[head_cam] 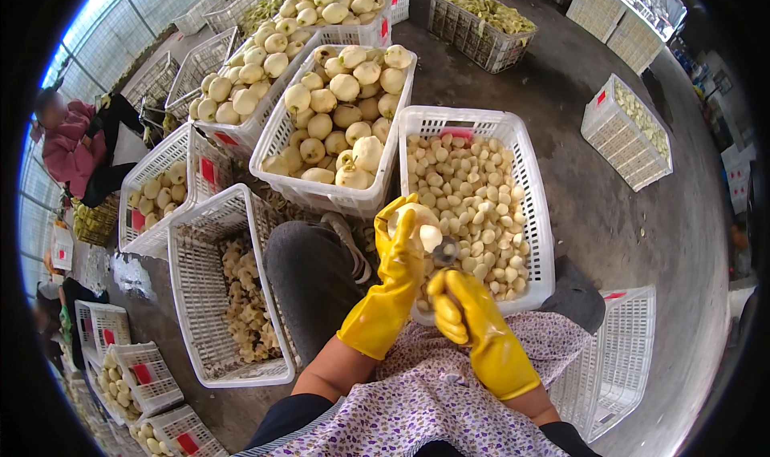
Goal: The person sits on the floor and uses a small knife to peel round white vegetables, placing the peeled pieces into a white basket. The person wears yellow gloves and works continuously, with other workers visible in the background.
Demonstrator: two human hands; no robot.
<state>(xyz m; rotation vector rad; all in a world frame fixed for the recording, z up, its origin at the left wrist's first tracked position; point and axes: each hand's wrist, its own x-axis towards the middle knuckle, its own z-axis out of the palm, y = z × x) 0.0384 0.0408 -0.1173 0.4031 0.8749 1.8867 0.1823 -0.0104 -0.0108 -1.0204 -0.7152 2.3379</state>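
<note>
My left hand (398, 264), in a yellow rubber glove, holds a peeled pale fruit (415, 216) above the near left part of a white plastic crate (544, 240). That crate holds many small, pale, rounded pieces (475, 186). My right hand (469, 312), gloved the same way, is closed around a tool whose handle is hidden in the fist. The tool's round metal head (446, 251) is blurred and lies beside the fruit, close to a white rounded piece there. Whether the head touches the fruit cannot be told.
Crates of peeled whole fruit (344, 87) stand ahead and to the left. A crate with leftover fruit chunks (246, 300) is by my left leg. Another white crate (625, 361) stands at right. Peelings fill a crate (484, 27) farther off. Co-workers (75, 138) sit at left.
</note>
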